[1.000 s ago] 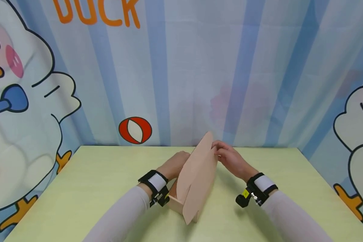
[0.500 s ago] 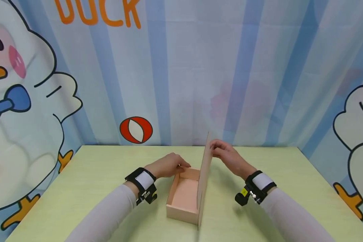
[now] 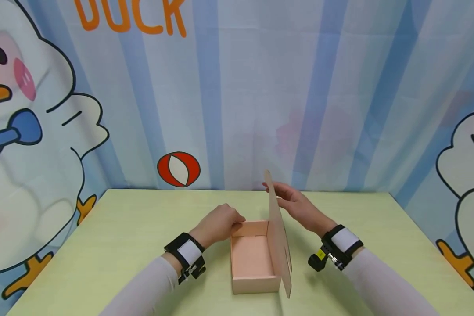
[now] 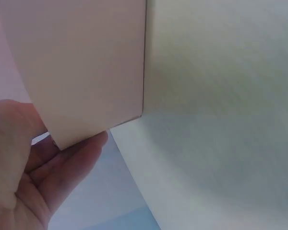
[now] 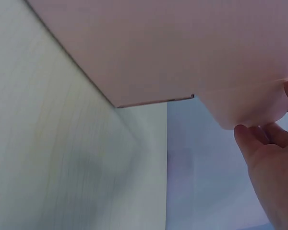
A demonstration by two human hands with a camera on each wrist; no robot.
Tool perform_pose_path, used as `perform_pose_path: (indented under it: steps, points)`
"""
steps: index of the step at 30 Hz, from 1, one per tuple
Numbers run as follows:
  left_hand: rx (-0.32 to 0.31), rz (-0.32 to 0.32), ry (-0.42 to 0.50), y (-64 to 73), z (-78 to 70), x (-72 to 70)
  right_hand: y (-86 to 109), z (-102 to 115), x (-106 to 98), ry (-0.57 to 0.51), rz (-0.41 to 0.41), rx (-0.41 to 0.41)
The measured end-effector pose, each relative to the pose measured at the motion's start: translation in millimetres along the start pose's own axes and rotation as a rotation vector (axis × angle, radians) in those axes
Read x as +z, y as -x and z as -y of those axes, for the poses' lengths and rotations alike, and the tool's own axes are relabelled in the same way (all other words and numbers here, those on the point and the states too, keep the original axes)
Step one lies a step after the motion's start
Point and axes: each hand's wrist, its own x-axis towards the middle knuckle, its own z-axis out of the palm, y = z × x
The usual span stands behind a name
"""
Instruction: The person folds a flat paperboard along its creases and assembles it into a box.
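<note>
A small tan cardboard box (image 3: pixel 256 286) sits on the table, its inside bare and its hinged lid (image 3: pixel 277 237) raised nearly upright along the right side. At the box's far left corner, my left hand (image 3: pixel 219 224) pinches the wall. The left wrist view shows thumb and fingers of that hand (image 4: pixel 19 163) around the corner of the box's side wall (image 4: pixel 91 62). My right hand (image 3: pixel 298 210) holds the far end of the lid. In the right wrist view, its fingertips and thumb pinch a side flap (image 5: pixel 249 105) of the lid.
The pale yellow-green table (image 3: pixel 150 210) reaches back to a blue striped curtain (image 3: pixel 253 87) printed with ducks and a red ball. A strap with a small camera (image 3: pixel 187 254) is on the left wrist, another strap (image 3: pixel 341 245) on the right.
The lid has swung from leaning over the box to nearly upright, baring the inside. The box has turned to face squarely forward. My left hand has come out from behind the lid.
</note>
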Motion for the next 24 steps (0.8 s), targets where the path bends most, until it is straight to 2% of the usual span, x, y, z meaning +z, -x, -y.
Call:
perform_pose_path:
  steps: [5,11,16,20,24]
  points:
    - [-0.016,-0.053,-0.034,3.2,-2.0,2.3,7.6,5,2,-0.023,0.077,-0.022]
    - [-0.111,-0.141,-0.042,6.4,-4.5,3.1,18.6,10,3,-0.027,0.144,-0.019]
    - [-0.226,-0.184,0.0,7.3,-7.5,6.7,30.8,12,-4,-0.031,0.109,0.036]
    - [-0.302,-0.201,0.028,7.4,-10.3,7.4,42.8,10,-11,-0.081,0.094,-0.005]
    - [-0.345,-0.206,0.035,7.2,-13.9,6.4,53.6,1,-17,-0.122,0.091,-0.034]
